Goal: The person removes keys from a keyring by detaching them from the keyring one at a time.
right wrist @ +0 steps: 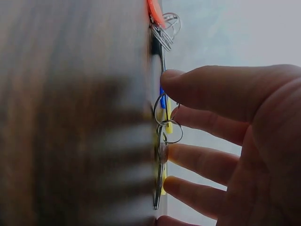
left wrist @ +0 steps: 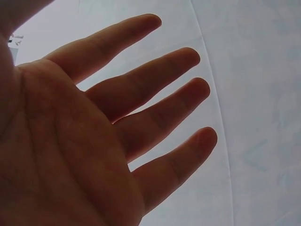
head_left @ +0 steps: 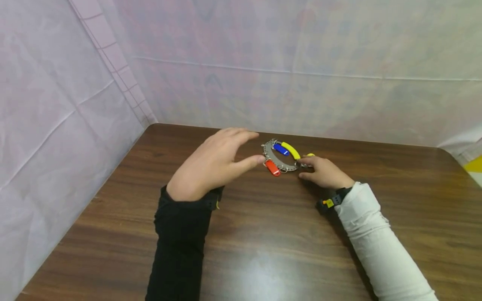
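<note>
A large key ring, made of a grey curved plate with small holes and a yellow sleeve, lies near the back of the table. Clipped to it are a blue key tag and a red key tag. My right hand is at its right end, fingertips right at a key and small split rings; in the right wrist view thumb and fingers are spread, not closed together. My left hand hovers left of the ring, fingers extended, thumb tip beside the red tag. Its palm holds nothing.
The brown wooden table has rounded back corners. Pale fabric sheets hang right behind it and along the left side. Something yellow and white shows past the right edge.
</note>
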A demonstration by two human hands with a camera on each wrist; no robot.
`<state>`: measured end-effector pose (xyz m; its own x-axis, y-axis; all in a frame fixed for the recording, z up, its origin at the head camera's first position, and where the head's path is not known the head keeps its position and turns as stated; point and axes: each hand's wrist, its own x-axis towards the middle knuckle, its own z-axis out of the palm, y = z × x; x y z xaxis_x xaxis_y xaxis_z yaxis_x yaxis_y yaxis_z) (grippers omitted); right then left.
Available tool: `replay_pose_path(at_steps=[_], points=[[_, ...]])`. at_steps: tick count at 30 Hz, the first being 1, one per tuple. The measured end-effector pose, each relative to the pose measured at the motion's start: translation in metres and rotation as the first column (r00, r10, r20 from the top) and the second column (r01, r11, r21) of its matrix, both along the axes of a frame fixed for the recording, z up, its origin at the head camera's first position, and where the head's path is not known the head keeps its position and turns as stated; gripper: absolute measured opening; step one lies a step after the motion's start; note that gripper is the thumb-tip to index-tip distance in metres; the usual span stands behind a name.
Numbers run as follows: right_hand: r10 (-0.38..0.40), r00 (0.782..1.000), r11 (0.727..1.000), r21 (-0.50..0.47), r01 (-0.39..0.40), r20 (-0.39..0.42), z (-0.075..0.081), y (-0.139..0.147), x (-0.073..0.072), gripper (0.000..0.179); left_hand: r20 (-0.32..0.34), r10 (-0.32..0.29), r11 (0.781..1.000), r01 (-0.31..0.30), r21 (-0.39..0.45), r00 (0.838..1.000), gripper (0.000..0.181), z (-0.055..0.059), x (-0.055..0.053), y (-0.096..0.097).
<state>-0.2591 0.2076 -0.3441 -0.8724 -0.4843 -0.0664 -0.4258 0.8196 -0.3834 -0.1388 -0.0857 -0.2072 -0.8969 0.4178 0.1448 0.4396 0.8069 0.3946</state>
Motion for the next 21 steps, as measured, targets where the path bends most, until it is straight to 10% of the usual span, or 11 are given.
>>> replay_pose_path(at_steps=[21], points=[[0.052, 0.998, 0.999, 0.001, -0.052, -0.04, 0.0, -0.002, 0.017, 0.05, 0.002, -0.021, 1.0, 0.021, 0.0, 1.0, 0.057, 0.003, -0.001, 0.005]])
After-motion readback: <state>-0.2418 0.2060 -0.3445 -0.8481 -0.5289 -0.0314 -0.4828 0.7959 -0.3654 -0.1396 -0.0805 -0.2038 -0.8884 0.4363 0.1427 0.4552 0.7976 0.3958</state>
